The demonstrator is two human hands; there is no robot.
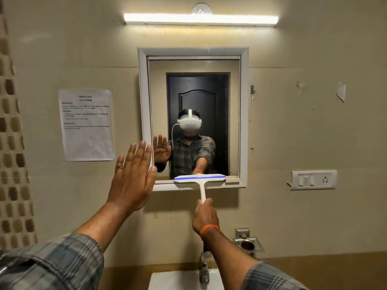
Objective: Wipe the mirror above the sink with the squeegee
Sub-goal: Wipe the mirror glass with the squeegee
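A beige bathroom wall (pixel 293 126) carries a white-framed mirror (pixel 194 65) under a glowing tube light (pixel 201 18), with a white sink (pixel 178 279) and a metal tap (pixel 204 268) below it. The right hand (pixel 206 216), an orange band (pixel 209 229) at its wrist, is closed tightly around the white handle of the squeegee (pixel 200 180), which stands upright with its blue-edged blade lying level across the mirror's bottom edge, at 6 o'clock on the glass. The left hand (pixel 132 178) is raised flat with fingers spread and straight, gripping nothing, at about 8 o'clock from the mirror's centre, its fingertips at the frame's lower left edge; whether it touches the frame cannot be told. A printed sheet of paper (pixel 87 124) hangs at 9 o'clock from the mirror, a switch plate (pixel 314 180) sits at 4 o'clock, and a steel holder (pixel 248 243) is fixed to the wall just right of the tap.
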